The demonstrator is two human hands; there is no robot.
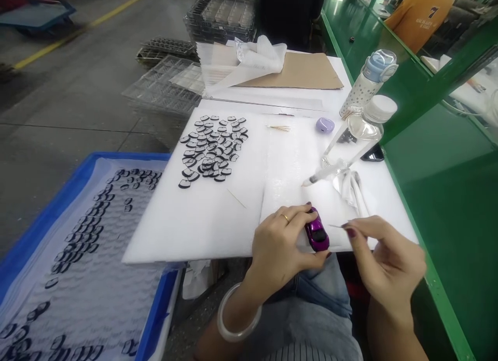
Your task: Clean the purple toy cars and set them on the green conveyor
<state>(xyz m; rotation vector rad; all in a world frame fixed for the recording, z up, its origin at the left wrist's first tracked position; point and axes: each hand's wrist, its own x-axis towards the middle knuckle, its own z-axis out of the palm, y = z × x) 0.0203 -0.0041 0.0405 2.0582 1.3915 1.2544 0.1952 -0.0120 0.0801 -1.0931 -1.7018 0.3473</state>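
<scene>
My left hand [282, 244] grips a small purple toy car [317, 231] at the front edge of the white foam-covered table [218, 221]. Its fingers lie at the car's far end, the thumb at the near end. To the right of the car, my right hand [389, 257] pinches a thin toothpick-like stick [336, 226] between thumb and forefinger, its tip pointing at the car but apart from it. Beyond the car lies a syringe [321, 175] with its tip toward the left. Many small black-edged pieces [210, 148] are spread over the table's left part.
A clear bottle with a white lid [356, 130], a dotted drinking bottle [365, 83], a crumpled tissue [352, 192] and a purple case [324, 125] stand or lie at the right. Thin sticks [279, 127] lie mid-table. A blue-rimmed tray [87, 166] holds more black pieces. Green partition [439, 184] borders the right.
</scene>
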